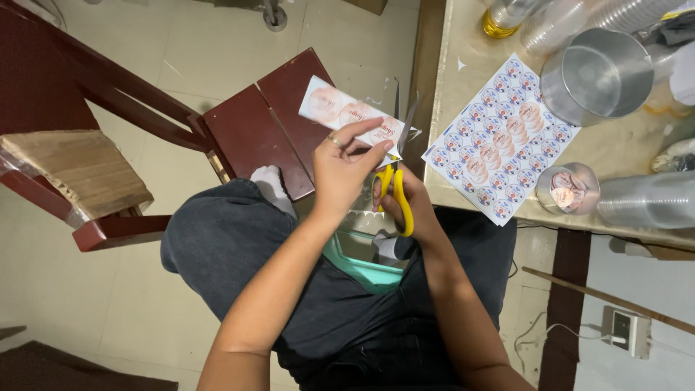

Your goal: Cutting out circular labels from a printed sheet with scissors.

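left hand [344, 170] pinching sticker strip [340, 112], right hand [409, 203] gripping yellow scissors [397, 192]

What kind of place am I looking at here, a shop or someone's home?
Probably a home or small packaging workspace, not a shop floor. A sheet of round stickers lies on a table beside stacked clear plastic cups, with a wooden chair on a tiled floor.

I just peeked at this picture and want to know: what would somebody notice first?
Right in the middle, the right hand works yellow-handled scissors into a strip of round stickers that the left hand holds up. To the right, a full sticker sheet lies on the table beside a shiny metal pot. A dark red wooden chair stands on the left.
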